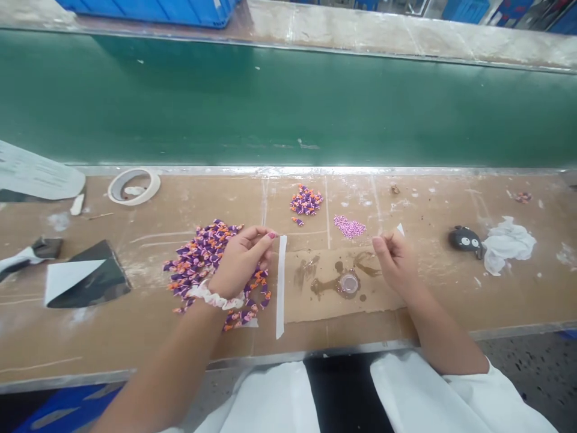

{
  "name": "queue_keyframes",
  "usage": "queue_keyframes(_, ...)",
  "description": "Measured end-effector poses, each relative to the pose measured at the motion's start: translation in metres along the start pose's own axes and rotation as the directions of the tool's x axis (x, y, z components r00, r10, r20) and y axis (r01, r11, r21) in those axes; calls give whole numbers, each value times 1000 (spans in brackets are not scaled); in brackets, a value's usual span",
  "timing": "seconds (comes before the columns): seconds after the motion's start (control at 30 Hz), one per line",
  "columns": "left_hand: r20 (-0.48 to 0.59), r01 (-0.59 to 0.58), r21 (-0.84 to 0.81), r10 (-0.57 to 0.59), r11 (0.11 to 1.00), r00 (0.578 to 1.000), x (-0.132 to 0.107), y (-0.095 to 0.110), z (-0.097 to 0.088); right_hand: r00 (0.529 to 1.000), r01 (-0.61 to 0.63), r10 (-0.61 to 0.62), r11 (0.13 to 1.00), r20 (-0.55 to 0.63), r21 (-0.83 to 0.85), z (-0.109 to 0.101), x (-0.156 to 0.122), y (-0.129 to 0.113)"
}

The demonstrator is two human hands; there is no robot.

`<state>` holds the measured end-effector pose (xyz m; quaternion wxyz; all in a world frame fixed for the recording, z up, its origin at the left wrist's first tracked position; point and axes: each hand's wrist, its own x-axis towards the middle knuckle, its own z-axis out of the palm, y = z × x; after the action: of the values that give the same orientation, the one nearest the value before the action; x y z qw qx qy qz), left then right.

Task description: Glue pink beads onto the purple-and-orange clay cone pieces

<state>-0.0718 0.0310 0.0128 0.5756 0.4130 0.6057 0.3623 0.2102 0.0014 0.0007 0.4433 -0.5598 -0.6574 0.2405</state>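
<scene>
My left hand point(243, 258), with a white scrunchie point(219, 299) at the wrist, is over the right side of a large pile of small purple-and-orange figures point(192, 264). Its thumb and index finger are pinched together; anything between them is too small to make out. My right hand point(396, 261) is closed, thumb against curled fingers, at the right end of a stained cardboard sheet point(297, 307). A small white tip point(400, 229) shows just behind its fingers; whether it is held I cannot tell. Between the hands lie a small round clear dish point(348, 283) in a wet brown smear and a white tape strip point(280, 288).
Farther back are a smaller figure pile point(306, 199) and some tiny pink pieces point(348, 227). On the left lie a tape roll point(155, 187), a black-and-white sheet point(112, 273) and a dark-headed tool point(45, 248). A black object with eyes point(466, 239) touches crumpled tissue point(509, 243). Behind runs a green belt point(288, 108).
</scene>
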Motion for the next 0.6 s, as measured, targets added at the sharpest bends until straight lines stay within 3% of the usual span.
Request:
queue_keyframes(0.13, -16, -13, -36, 13, 999, 1000, -7, 0, -17, 998, -19, 17, 999, -58, -36, -1, -2, -5)
queue_keyframes(0.23, -109, -116, 241, 145, 964, 983, -17, 2, -34, 998, 36, -40, 998, -57, -60, -1, -4, -10)
queue_keyframes(0.3, -19, -169, 564, 217, 808, 976, -25, 0, -38, 996, 67, -70, 996, -49, -60, -1, -6, -13)
queue_keyframes(0.4, 146, -189, 874, 130, 447, 981, -36, -8, -32, 996, 82, -84, 995, -37, -56, 0, -8, -14)
queue_keyframes(0.5, 142, -143, 974, 19, 177, 990, -41, -17, -21, 996, 81, -83, 995, -27, -51, 0, -9, -15)
queue_keyframes(0.6, 138, -137, 989, -26, 49, 990, -42, -19, -14, 997, 76, -76, 997, -11, -35, 0, -9, -15)
